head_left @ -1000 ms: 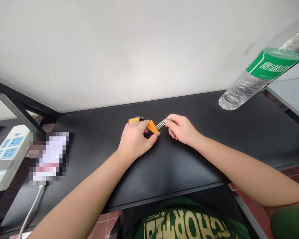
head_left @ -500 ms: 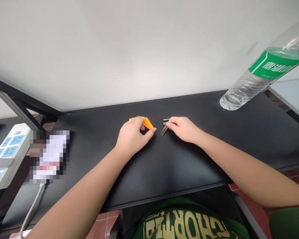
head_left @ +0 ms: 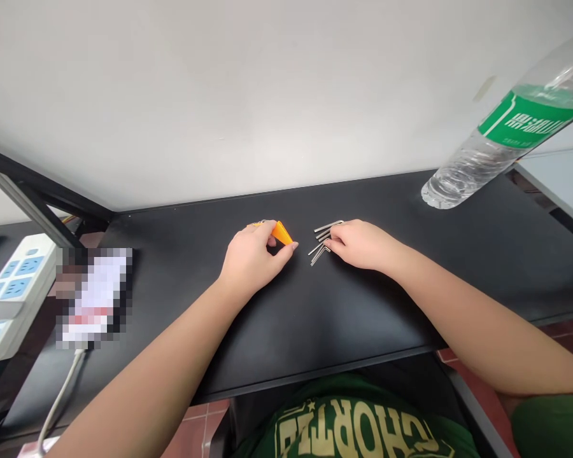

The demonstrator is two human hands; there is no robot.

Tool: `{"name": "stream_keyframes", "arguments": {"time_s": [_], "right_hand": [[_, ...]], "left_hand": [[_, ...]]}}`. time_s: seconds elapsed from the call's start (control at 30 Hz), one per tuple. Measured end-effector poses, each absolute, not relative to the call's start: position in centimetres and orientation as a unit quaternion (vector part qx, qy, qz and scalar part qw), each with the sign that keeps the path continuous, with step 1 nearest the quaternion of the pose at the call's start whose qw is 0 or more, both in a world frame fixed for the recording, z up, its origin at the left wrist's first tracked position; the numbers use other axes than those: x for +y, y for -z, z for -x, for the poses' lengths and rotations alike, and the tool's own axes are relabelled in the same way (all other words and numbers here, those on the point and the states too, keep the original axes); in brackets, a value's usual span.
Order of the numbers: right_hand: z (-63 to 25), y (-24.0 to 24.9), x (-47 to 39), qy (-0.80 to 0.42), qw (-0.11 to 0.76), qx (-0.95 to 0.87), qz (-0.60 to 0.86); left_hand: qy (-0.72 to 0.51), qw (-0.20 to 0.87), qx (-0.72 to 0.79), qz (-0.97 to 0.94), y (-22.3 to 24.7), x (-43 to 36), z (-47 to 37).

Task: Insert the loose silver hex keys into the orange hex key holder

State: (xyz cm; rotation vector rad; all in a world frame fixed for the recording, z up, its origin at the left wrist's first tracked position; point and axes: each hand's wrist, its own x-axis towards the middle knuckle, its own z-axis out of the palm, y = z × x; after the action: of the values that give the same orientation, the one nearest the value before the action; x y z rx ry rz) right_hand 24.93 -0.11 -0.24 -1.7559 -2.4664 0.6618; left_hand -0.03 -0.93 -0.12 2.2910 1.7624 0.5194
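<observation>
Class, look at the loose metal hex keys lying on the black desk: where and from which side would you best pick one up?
Probably take a hex key by its long straight shank, pinching from above. The hex keys lie flat and fanned on the black desk beside the right hand, so only their upper sides are free. The left hand pinches the orange holder.

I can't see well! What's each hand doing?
Left hand: closed on the orange holder.
Right hand: open, fingers on the hex keys on the table.

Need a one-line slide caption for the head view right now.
Left hand pinches an orange holder while right hand rests on loose hex keys on a black desk.
</observation>
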Motion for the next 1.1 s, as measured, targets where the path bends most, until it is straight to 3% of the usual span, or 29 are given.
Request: {"name": "stream_keyframes", "arguments": {"time_s": [0.2, 0.43, 1.1], "right_hand": [[-25.8, 0.0, -0.2, -0.162, 0.053, -0.815, 0.553], [-26.0, 0.5, -0.2, -0.130, 0.090, -0.903, 0.399], [-27.2, -0.1, 0.0, -0.151, 0.047, -0.883, 0.442]], "left_hand": [[-0.174, 0.103, 0.594, -0.778, 0.0, -1.0, 0.0], [-0.161, 0.124, 0.589, -0.782, -0.2, -1.2, -0.2], [-0.164, 0.142, 0.571, -0.792, -0.1, -1.2, -0.2]]}}
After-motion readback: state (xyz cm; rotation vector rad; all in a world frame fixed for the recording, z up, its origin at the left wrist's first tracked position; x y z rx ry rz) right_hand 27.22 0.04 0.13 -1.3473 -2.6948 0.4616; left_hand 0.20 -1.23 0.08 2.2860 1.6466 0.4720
